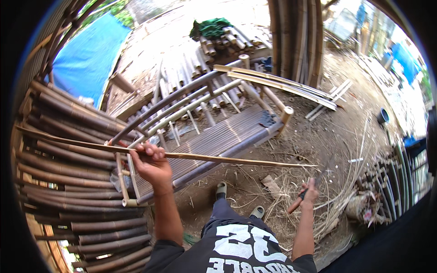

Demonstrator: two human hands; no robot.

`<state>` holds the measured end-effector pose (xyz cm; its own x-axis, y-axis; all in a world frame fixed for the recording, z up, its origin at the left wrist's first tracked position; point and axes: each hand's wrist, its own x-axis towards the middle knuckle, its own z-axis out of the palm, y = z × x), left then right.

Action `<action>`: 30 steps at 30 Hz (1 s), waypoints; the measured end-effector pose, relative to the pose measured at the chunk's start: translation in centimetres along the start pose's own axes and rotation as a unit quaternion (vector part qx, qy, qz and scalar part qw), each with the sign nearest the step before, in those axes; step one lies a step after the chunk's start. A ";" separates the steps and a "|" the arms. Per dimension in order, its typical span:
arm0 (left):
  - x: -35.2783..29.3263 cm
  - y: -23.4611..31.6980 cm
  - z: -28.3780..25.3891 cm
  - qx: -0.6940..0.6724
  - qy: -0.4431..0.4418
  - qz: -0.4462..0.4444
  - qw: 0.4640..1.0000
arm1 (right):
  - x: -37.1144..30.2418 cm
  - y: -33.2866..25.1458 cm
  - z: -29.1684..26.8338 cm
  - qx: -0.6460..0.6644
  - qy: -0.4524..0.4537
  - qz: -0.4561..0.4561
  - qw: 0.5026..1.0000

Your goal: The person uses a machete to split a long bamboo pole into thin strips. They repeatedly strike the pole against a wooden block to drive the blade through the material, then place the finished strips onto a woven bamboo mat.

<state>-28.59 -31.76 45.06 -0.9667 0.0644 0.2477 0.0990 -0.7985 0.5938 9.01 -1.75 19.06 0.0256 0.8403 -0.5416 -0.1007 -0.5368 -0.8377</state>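
Earthen ground (318, 123) is spreading across the right of the frame, pale shavings (327, 214) littering its lower right; a slatted bamboo bench (218, 136) is standing at the centre, and stacked bamboo poles (86, 200) are filling the left; a long bamboo strip (218, 159) is running from far left to right of centre, above the bench; the left hand (152, 167) is pinching it, left of centre; the right hand (310, 193), lower right, is closing around a knife's (295, 206) wooden handle, its blade near the strip's right tip.
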 end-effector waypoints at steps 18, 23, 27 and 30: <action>17.5 -16.4 -37.8 0.087 0.458 -0.376 0.801 | 2.6 -11.2 35.6 -0.037 0.029 -0.280 0.959; 20.8 -16.6 -43.4 0.232 0.429 -0.426 0.762 | -5.7 -7.6 47.0 -0.063 0.007 -0.291 0.955; 22.9 -16.5 -46.4 0.254 0.428 -0.432 0.753 | -7.0 -5.8 50.7 -0.079 -0.001 -0.278 0.957; 23.2 -16.2 -47.2 0.248 0.432 -0.426 0.755 | -8.4 -5.2 53.1 -0.101 -0.004 -0.273 0.957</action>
<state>-63.73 -45.57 5.01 -0.5005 -0.1578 -0.8512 -0.7769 -0.3518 0.5221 -43.51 -1.94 31.76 0.0117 0.9998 -0.0191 0.1203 -0.0203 -0.9925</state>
